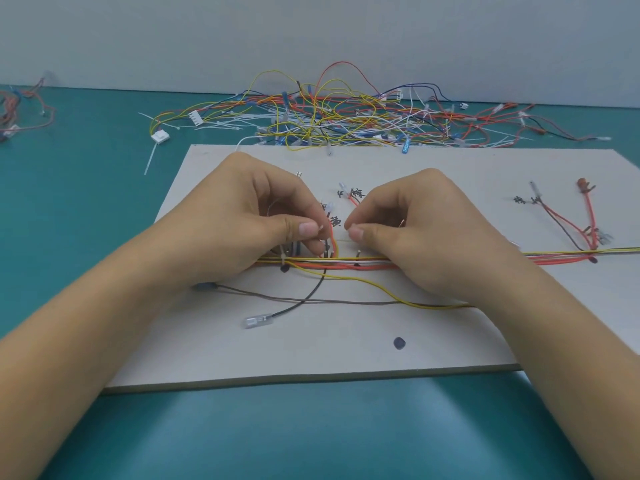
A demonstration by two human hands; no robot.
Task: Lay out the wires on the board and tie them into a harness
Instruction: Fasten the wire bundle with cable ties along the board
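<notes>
A pale grey board (pixel 346 358) lies on the teal table. Across its middle runs a bundle of yellow, white, orange and red wires (pixel 374 262), guided by small upright pins. My left hand (pixel 242 216) and my right hand (pixel 415 230) hover over the bundle's middle, fingers curled. Each pinches one end of a thin pale cable tie (pixel 337 237) between thumb and forefinger, just above the wires. A black wire with a clear terminal (pixel 256 321), a brown wire (pixel 311 300) and a loose yellow wire (pixel 381 289) trail toward the board's front.
A big tangle of loose coloured wires and white cable ties (pixel 329 116) lies behind the board. Another wire bunch (pixel 20 109) sits at the table's far left. Red and brown branch wires (pixel 585 220) fan out on the board's right. A dark dot (pixel 399 342) marks the board's front.
</notes>
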